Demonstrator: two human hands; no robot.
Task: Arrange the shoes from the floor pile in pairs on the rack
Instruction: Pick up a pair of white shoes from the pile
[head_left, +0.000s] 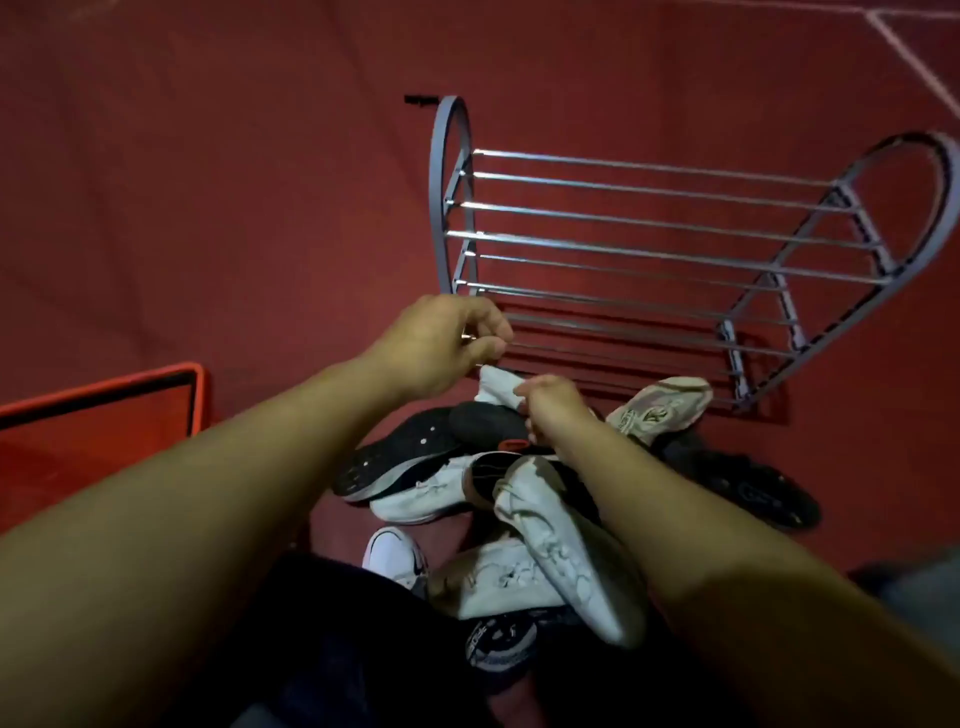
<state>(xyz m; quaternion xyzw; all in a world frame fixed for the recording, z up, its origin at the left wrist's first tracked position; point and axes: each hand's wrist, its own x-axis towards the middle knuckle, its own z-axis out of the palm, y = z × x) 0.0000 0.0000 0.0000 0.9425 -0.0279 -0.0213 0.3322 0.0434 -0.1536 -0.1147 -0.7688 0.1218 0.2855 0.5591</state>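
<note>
Two bare forearms reach forward over a shoe pile (519, 509) on the red floor (208, 208). Beneath the right arm lie white shoes (561, 551); black ones sit to either side. At the pile's far edge the right hand (550, 410) is closed on a white shoe (496, 389). Just beyond, the left hand (447, 338) hovers with fingers loosely curled, holding nothing, at the near left corner of the bare metal rack (649, 249). An orange bin (104, 389) sits left of the left arm.

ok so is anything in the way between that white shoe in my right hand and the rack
Nothing visible blocks it. The right hand grips the white shoe just at the front edge of the rack, whose bars look bare. The left hand hovers beside the path, at the rack's left front corner.
</note>
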